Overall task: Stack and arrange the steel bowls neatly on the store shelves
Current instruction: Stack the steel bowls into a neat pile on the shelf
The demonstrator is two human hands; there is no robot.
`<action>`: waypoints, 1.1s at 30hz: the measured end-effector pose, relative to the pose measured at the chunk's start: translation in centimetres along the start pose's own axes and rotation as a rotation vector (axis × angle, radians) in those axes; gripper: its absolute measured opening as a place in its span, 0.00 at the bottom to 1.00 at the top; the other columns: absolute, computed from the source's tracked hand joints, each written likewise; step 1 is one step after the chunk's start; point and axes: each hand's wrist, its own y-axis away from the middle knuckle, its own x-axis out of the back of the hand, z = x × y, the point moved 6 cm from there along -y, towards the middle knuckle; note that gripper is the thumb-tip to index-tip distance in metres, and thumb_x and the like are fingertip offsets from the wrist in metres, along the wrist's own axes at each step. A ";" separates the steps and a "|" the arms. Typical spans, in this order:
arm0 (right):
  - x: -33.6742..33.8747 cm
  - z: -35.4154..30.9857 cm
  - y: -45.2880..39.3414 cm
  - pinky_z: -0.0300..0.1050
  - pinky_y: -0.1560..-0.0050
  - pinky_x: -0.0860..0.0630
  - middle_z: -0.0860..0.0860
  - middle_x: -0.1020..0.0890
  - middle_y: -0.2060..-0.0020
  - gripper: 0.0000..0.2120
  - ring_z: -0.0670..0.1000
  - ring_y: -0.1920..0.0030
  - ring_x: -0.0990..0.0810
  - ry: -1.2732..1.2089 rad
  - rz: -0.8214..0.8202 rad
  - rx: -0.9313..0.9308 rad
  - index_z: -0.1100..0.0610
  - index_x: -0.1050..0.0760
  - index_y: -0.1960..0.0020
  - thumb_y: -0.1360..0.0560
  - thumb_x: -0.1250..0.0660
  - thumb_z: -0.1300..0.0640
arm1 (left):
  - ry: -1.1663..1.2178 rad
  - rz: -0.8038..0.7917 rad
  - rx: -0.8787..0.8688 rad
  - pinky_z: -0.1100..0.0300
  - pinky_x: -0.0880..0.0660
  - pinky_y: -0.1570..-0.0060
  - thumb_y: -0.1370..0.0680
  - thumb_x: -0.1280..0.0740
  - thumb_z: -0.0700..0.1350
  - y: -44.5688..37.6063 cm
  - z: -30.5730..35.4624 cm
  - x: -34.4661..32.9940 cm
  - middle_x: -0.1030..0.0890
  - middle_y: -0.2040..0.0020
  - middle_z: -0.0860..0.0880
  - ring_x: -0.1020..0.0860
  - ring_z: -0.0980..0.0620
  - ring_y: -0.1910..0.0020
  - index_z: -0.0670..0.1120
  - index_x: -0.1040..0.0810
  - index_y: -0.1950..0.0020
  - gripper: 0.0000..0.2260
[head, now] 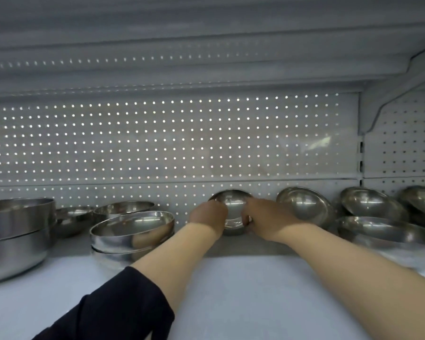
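Bowl tilted between left grip and right grip.

White shelf, steel bowl stacks at left, middle and right along perforated back panel

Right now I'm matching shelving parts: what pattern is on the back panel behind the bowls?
Pale grey back panel with regular rows of small holes; the head view shows it.
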 end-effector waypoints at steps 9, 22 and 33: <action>1.1 -2.2 0.0 0.41 0.66 0.41 0.45 0.32 0.58 0.08 0.53 0.55 0.27 -0.076 0.054 0.102 0.53 0.22 0.48 0.24 0.38 0.58 | -0.085 0.010 0.087 0.56 0.31 0.54 0.26 0.39 0.34 0.1 -1.4 3.4 0.24 0.43 0.43 0.25 0.42 0.42 0.40 0.26 0.42 0.13; 0.5 -2.9 -0.2 0.43 0.62 0.38 0.45 0.31 0.57 0.09 0.52 0.57 0.28 -0.130 0.022 0.089 0.50 0.22 0.48 0.24 0.39 0.58 | -0.118 -0.067 0.104 0.57 0.33 0.55 0.26 0.39 0.35 1.3 -1.7 3.7 0.25 0.42 0.44 0.25 0.44 0.42 0.41 0.26 0.42 0.13; 7.7 0.2 1.3 0.42 0.54 0.30 0.47 0.28 0.53 0.15 0.51 0.52 0.27 -0.004 -0.005 -0.118 0.49 0.26 0.42 0.26 0.36 0.62 | 0.210 0.088 -0.119 0.57 0.29 0.46 0.24 0.37 0.47 0.9 3.1 4.7 0.25 0.40 0.49 0.26 0.46 0.40 0.51 0.25 0.40 0.13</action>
